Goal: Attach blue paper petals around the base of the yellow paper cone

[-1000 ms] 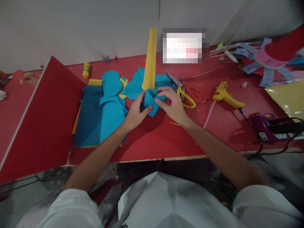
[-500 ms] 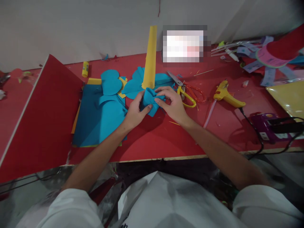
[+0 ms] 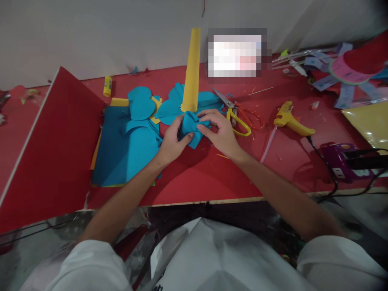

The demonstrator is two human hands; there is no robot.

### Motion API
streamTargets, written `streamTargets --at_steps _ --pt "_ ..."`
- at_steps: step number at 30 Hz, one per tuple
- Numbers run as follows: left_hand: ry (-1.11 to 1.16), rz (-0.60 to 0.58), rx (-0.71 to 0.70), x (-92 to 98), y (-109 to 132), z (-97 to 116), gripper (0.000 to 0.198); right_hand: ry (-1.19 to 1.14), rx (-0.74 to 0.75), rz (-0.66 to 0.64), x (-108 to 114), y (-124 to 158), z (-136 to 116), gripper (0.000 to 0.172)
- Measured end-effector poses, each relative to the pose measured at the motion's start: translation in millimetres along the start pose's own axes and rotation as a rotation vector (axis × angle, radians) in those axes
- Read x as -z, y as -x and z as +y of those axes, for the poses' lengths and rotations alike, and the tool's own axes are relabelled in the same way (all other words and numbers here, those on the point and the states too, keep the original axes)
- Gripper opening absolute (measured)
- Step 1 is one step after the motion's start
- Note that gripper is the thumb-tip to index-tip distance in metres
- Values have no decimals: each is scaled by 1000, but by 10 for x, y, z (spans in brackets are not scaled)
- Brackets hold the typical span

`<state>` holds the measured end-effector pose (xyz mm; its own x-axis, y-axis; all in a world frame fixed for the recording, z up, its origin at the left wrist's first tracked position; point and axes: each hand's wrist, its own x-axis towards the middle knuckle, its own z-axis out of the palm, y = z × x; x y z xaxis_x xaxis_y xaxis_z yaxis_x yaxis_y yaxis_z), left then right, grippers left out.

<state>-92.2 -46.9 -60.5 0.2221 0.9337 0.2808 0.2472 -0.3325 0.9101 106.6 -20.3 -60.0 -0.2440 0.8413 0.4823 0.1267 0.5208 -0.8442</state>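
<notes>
Between my two hands is a blue paper flower, its petals curled and folded around a centre. My left hand wraps its left side, thumb on the front. On the right, the thumb and fingers of my right hand pinch one petal. Just behind stands a yellow paper strip, bent lengthwise and upright. Flat blue petal shapes lie around its foot. Scissors with a yellow and a red handle rest close to my right fingers.
Blue sheets and a heart-shaped cutout lie left, beside a raised red panel. A glue stick stands behind. To the right are a yellow glue gun, a purple power box and a blurred-out screen.
Both hands keep the same grip on the blue flower, with barely any finger movement. The view has shifted very slightly.
</notes>
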Motion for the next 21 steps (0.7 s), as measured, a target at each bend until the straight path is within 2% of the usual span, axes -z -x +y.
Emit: streamTargets --at_steps 11,17,21 --pt "29 -72 8 -8 6 45 63 34 -22 40 11 -13 -7 24" --pt "8 -12 11 -6 16 60 53 14 -24 50 6 -4 -11 21" --pt "-66 14 -2 -6 24 63 51 17 -33 63 -5 -2 -1 26"
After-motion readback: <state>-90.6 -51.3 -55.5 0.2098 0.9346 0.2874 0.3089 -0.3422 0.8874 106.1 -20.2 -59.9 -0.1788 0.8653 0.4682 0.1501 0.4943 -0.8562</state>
